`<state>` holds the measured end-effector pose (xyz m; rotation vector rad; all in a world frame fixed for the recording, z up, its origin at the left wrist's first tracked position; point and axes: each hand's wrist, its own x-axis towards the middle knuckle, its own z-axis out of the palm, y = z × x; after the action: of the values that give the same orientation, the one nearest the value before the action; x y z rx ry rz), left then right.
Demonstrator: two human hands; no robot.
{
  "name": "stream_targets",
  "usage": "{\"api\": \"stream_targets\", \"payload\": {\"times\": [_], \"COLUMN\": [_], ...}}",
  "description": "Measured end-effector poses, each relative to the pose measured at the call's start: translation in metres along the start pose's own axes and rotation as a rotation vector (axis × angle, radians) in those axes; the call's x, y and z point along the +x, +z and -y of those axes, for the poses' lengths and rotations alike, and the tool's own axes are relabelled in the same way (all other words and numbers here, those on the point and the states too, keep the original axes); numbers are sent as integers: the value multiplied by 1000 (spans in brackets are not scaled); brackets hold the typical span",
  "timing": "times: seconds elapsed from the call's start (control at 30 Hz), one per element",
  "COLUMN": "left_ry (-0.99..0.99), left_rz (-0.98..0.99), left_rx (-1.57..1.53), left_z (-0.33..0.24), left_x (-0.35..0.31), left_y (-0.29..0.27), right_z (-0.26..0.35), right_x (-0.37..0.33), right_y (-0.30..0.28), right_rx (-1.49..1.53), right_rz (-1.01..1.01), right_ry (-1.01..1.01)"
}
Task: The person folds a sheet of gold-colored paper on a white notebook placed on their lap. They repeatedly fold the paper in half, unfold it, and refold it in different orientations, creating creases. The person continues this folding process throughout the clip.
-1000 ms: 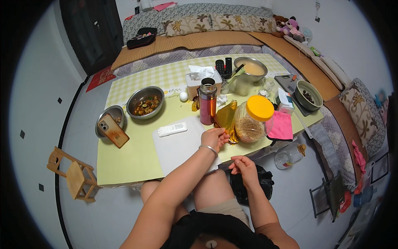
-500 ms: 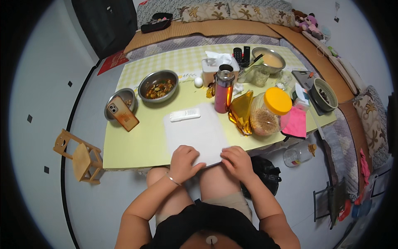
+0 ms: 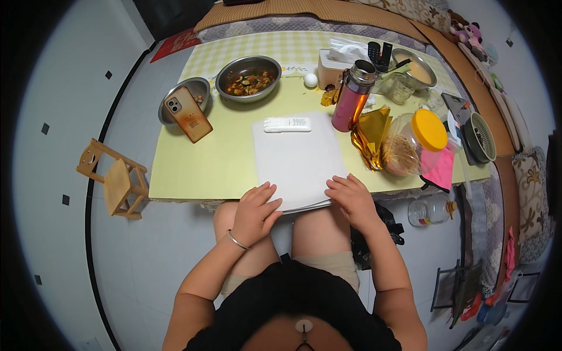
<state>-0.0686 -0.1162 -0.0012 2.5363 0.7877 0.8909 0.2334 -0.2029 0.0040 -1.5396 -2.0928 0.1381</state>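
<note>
A stack of white paper sheets (image 3: 300, 161) lies at the table's near edge, its front edge jutting slightly over. On its far part rests a flat, white, oblong object (image 3: 287, 124), its kind not clear. My left hand (image 3: 254, 213), with a bracelet at the wrist, touches the near left corner with its fingers apart. At the near right corner, my right hand (image 3: 354, 200) rests with fingers stretched over the paper's edge. Neither hand grips anything visible. Right of the sheets stand a pink and orange thermos (image 3: 353, 96) and a gold foil bag (image 3: 370, 137).
A phone (image 3: 188, 114) leans on a small metal bowl (image 3: 201, 88) at left. Beyond are a metal bowl of food (image 3: 249, 79), an egg (image 3: 310, 80) and a tissue box (image 3: 332, 69). A yellow-lidded jar (image 3: 413, 143) stands at right. A small wooden chair (image 3: 119, 178) is left of the table.
The view has tilted, so the table and its contents sit higher and further right in the picture. My hands stay at the paper's near corners, with the left fingers now more stretched out.
</note>
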Motion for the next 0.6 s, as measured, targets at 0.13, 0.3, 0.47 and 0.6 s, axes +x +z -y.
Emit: {"api": "stream_targets", "payload": {"times": [0.13,0.3,0.47,0.6], "left_ry": [-95,-337,-452,-611], "left_rz": [-19,-72,-85,-52], "left_rx": [-71,-318,-453,-576], "left_z": [4,-4,1,5], "left_x": [-1,9,16,23], "left_y": [5,2,-1,-5], "right_z": [1,5,-3,5], "right_x": [7,15,22,28], "right_y": [0,-2,-9,-15], "right_rx": [127,404,602,732], "right_rz": [-58,-111,-16,-20], "right_ry": [91,290,387,465]}}
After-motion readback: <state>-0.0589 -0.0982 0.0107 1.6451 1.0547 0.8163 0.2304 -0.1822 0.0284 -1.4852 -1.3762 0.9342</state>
